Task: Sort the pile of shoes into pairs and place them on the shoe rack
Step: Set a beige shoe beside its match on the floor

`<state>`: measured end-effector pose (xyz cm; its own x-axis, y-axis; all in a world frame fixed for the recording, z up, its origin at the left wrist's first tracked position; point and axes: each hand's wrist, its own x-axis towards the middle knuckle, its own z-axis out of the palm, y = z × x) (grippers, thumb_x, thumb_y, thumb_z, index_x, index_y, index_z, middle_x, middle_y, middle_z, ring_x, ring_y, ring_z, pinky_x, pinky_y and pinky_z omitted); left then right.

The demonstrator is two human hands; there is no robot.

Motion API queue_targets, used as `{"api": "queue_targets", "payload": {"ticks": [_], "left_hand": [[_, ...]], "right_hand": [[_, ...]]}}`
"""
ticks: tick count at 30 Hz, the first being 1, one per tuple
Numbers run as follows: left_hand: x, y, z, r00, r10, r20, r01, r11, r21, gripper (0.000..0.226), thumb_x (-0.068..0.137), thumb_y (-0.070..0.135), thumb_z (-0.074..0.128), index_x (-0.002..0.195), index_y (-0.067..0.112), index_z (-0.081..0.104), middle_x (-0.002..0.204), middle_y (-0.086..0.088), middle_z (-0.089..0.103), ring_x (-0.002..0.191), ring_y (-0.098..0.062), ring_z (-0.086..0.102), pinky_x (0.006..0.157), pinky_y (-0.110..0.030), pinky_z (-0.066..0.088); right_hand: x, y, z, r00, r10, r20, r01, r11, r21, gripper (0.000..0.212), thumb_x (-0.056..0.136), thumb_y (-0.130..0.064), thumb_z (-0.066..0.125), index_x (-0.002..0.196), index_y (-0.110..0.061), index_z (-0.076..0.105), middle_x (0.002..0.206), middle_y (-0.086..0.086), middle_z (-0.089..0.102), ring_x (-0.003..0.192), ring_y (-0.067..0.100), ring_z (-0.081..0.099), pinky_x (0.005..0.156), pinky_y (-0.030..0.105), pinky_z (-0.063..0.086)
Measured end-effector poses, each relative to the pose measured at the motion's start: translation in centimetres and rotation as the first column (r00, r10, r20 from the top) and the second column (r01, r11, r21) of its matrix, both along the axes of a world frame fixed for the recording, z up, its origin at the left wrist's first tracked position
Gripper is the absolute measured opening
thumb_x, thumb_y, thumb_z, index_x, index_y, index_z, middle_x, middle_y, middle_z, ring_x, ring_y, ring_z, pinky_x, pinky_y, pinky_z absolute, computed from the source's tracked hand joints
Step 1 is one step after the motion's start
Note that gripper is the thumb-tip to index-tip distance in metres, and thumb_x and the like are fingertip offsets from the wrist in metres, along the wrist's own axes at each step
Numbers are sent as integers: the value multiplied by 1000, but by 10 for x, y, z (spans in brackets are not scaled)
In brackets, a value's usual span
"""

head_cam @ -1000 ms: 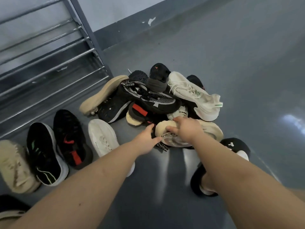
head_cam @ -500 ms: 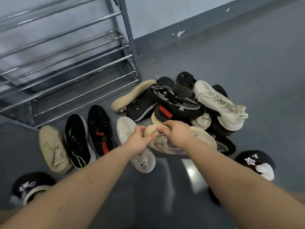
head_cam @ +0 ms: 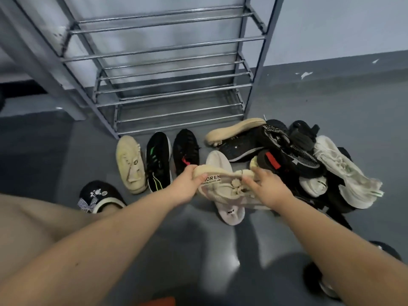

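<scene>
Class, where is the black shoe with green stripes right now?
In the head view, the black shoe with green stripes stands on the floor before the shoe rack, between the cream shoe and the black-and-red shoe.

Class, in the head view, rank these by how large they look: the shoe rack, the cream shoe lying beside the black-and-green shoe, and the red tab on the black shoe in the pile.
1. shoe rack, by far
2. cream shoe
3. red tab, smallest
</scene>
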<state>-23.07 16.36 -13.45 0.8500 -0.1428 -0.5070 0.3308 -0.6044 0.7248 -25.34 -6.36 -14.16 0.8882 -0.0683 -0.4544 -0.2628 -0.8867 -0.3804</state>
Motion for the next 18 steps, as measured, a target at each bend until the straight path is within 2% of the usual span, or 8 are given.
{"api": "queue_targets", "payload": {"ticks": [3,7,9,11,14,16,18], "left_hand": [[-3,12,-1,992,91,-91,-104,982,-156,49,96,36,48,137,12,39,121,-6,56,107,-25,59,93,-47,52],[-7,19,-1,973,118,-198,-176,935,-308,44,96,32,49,135,13,43,119,-5,55,105,-20,58,85,-40,55],[-12,24,-2,955,97,-280,-202,905,-375,42,95,31,51,133,13,45,120,-7,59,103,-19,61,83,-37,56],[-17,31,-1,917,36,-396,-225,868,-443,32,94,26,54,123,13,50,108,-6,65,93,-17,65,81,-33,56],[-19,43,3,860,-154,-486,-105,879,-464,21,94,32,52,108,17,58,99,-3,68,86,-15,65,83,-30,51],[-22,47,7,815,-288,-503,18,881,-474,38,89,48,51,107,16,62,100,-3,67,85,-15,63,80,-27,49],[-27,46,8,825,-372,-425,220,905,-364,63,73,66,58,107,13,64,99,-1,69,88,-15,64,79,-25,49]], "right_hand": [[1,-11,7,996,-94,-4,94,995,-13,73,89,-61,42,145,-14,34,142,16,45,132,33,40,109,41,33],[0,-18,24,972,-222,-73,225,974,36,73,88,-61,47,140,-11,40,135,15,53,124,33,49,101,37,37],[-3,-17,31,973,-217,-81,218,976,8,71,87,-62,48,135,-10,46,129,13,57,120,32,51,98,36,39],[-7,-12,36,985,-165,-55,161,984,-77,70,86,-66,44,130,-11,48,124,12,60,116,32,54,93,37,42],[-7,-2,46,999,-38,-19,34,981,-192,67,84,-72,40,120,-16,51,113,8,64,106,29,58,84,36,46],[-2,10,56,998,64,-11,-65,974,-217,64,82,-73,41,113,-18,52,107,5,64,100,27,59,79,36,46],[5,24,64,989,149,-19,-149,960,-236,66,80,-73,45,114,-17,53,106,3,61,100,26,58,76,34,45]]}}
